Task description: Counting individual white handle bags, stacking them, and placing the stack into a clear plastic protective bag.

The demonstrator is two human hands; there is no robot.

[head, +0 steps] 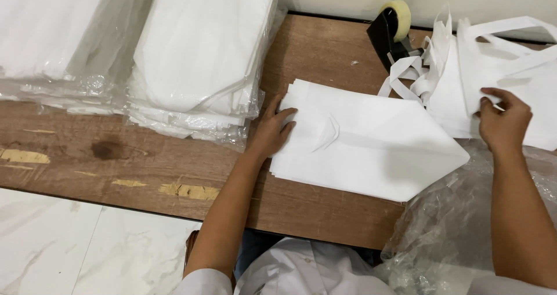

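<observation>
Beside the tape dispenser (390,31), your left hand (271,132) presses spread on the bag stack (371,141); your right hand (502,122) pinches a bag (464,92). Thin, limp fabric: likely best gripped at edges.

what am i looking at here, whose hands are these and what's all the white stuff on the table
This is one picture from a camera worn on a person's head, looking down at their own two bare hands. No machine is involved. They work at a wooden table. The left hand lies flat on a stack of folded white bags in the middle. The right hand pinches the edge of a bag in a looser pile of white bags with handles. At the far left lie two big bundles of white bags in clear plastic wrap. A black tape dispenser stands at the back, and crumpled clear plastic lies at the near right.
</observation>
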